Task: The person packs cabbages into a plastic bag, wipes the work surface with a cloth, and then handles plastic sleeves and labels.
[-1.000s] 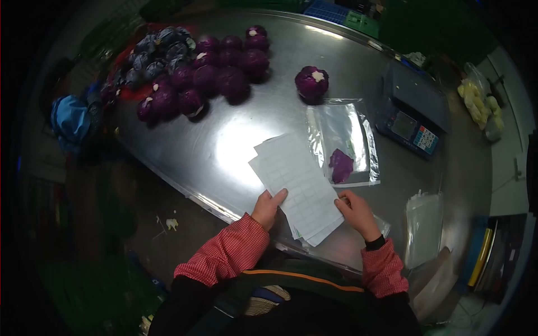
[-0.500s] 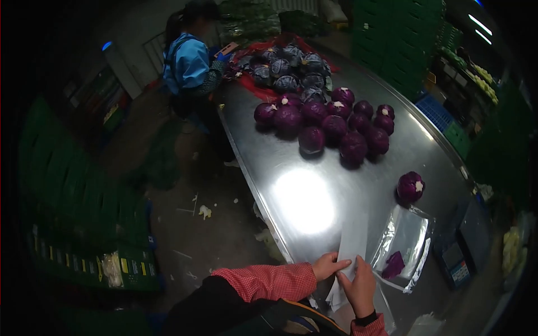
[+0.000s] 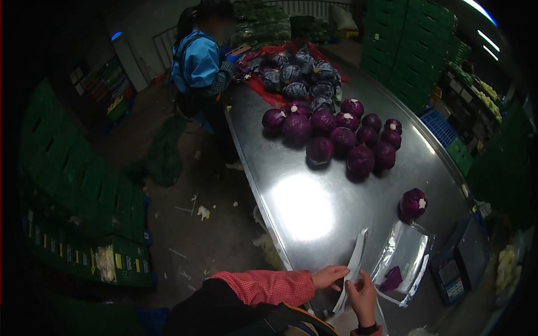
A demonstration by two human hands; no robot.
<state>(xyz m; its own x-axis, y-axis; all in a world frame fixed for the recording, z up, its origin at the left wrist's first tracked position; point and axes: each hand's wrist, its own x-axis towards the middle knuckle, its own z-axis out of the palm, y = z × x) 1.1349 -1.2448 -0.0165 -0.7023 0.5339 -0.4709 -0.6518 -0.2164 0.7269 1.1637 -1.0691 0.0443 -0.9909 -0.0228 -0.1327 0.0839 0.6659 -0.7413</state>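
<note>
- The left hand (image 3: 329, 275), in a red checked sleeve, has its grip closed on the near edge of the sheets of paper (image 3: 354, 262).
- The right hand (image 3: 363, 295) pinches the same sheets from the 4 o'clock side, its grip clamped on them.
- The sheets stand curled and almost edge-on at the near end of the steel bench (image 3: 302, 207). No writing on them can be read.
- At 3 o'clock from the sheets lies a clear plastic bag (image 3: 412, 246) holding a purple leaf piece (image 3: 392, 278).
- A scale (image 3: 451, 275) sits beyond the bag; its keys are too small to read.
- One red cabbage (image 3: 413, 203) stands alone at 1 o'clock.
- A heap of red cabbages (image 3: 336, 137) lies at 12 o'clock, with a person in a blue top (image 3: 199, 61) beside the far end.
</note>
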